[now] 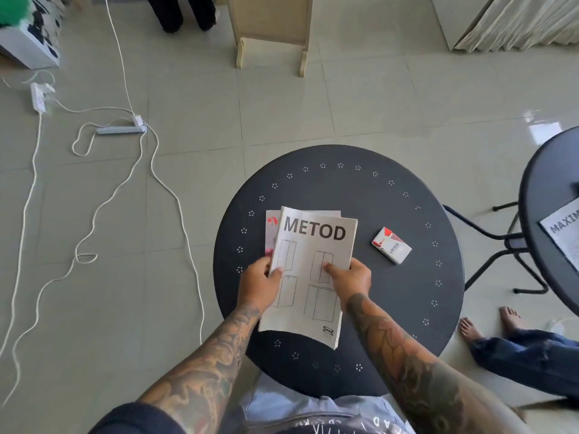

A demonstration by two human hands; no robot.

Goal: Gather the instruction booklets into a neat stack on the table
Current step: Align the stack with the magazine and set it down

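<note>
A white booklet titled METOD (313,245) lies on top of a round black table (391,292). Under it, a second booklet with a red and pink cover (271,227) sticks out at the upper left. My left hand (258,283) grips the left edge of the METOD booklet, thumb on top. At the booklet's right edge is my right hand (352,277), its fingers pressing on the cover. Another white booklet, with MAXIM printed on it, (564,230) rests on a second dark table (539,189) at the far right.
A red and white cigarette pack (391,245) sits on the table right of the booklets. White cables and a power strip (120,129) trail over the tiled floor at left. Another person's bare feet (488,324) are at lower right. A folding chair frame (495,245) stands between the tables.
</note>
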